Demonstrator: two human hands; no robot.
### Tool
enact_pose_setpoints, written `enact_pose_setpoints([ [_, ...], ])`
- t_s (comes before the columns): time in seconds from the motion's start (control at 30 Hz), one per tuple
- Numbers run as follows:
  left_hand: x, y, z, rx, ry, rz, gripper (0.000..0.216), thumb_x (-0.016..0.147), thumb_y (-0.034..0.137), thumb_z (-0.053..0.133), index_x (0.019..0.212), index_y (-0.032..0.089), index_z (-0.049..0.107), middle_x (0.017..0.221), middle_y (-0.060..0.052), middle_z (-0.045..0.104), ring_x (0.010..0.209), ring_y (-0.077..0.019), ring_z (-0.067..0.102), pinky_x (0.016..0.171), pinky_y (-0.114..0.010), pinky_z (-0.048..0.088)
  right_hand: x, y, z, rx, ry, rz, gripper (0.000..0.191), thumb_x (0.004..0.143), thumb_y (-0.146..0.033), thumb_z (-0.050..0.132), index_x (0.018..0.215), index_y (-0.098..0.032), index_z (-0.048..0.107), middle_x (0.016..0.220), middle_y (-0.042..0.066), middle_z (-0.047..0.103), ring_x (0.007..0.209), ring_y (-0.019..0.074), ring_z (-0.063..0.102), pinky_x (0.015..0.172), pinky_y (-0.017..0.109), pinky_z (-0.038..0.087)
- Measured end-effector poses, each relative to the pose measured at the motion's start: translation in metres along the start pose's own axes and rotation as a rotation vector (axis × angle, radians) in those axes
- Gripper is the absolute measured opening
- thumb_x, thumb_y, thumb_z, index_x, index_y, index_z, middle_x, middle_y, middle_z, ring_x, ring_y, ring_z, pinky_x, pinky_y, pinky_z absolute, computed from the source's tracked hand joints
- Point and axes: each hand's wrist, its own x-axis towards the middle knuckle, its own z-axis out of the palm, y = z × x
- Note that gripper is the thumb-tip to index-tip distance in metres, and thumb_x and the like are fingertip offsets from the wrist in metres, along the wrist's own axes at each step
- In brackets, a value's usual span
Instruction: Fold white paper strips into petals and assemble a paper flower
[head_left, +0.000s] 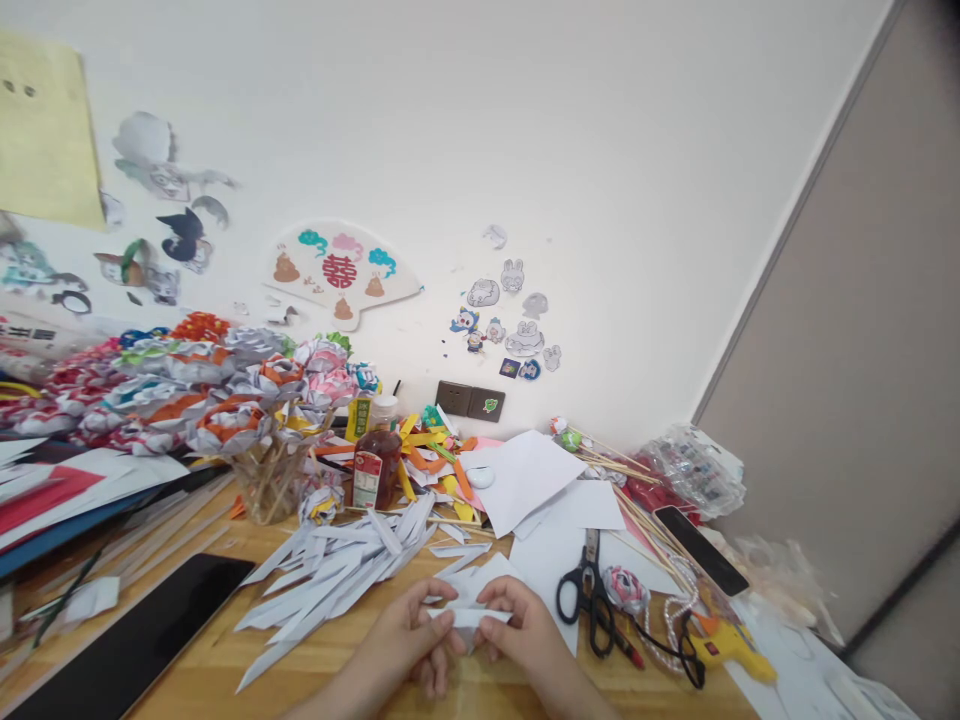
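Note:
My left hand (411, 636) and my right hand (519, 630) meet low over the wooden table (225, 660), both pinching a small folded white paper piece (466, 608) between fingers and thumbs. Just beyond the hands lies a heap of pointed white paper strips (352, 570). Black-handled scissors (589, 590) lie right of my right hand, next to a small paper flower (626, 588).
A jar of paper flowers on sticks (262, 480) and a brown bottle (375, 468) stand behind the strips. White sheets (525, 475), bamboo skewers (645, 520), a phone (701, 548) and a yellow glue gun (724, 645) lie right. A black tablet (142, 630) lies left. The wall carries stickers.

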Motion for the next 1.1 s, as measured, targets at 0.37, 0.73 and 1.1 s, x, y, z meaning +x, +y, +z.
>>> enact_pose_setpoints([
  [0.37,-0.001,0.007,-0.003,0.109,0.106,0.040,0.054,0.053,0.065,0.066,0.065,0.019,0.041,0.053,0.002,0.065,0.033,-0.0090,0.053,0.033,-0.017,0.032,0.002,0.007,-0.003,-0.028,0.010,0.030,0.045,0.061,-0.054,0.068,0.080,-0.017,0.051,0.061,-0.001,0.062,0.041,0.0079,0.047,0.046,0.021,0.033],
  [0.73,-0.003,0.005,0.000,0.206,0.049,-0.042,0.052,0.060,0.068,0.054,0.068,0.017,0.045,0.057,0.000,0.064,0.032,-0.0088,0.053,0.031,-0.019,0.033,0.006,0.013,-0.007,0.020,0.076,0.050,0.053,0.058,-0.060,0.067,0.082,-0.017,0.050,0.057,0.000,0.063,0.040,0.0098,0.049,0.044,0.022,0.033],
  [1.1,-0.001,0.010,-0.007,0.148,0.111,-0.037,0.051,0.061,0.067,0.050,0.068,0.018,0.046,0.048,0.003,0.060,0.029,-0.0068,0.048,0.030,-0.017,0.029,0.007,0.014,-0.018,0.275,0.194,-0.008,0.041,0.063,-0.046,0.071,0.086,-0.018,0.050,0.055,-0.003,0.060,0.045,0.0109,0.049,0.051,0.023,0.038],
])
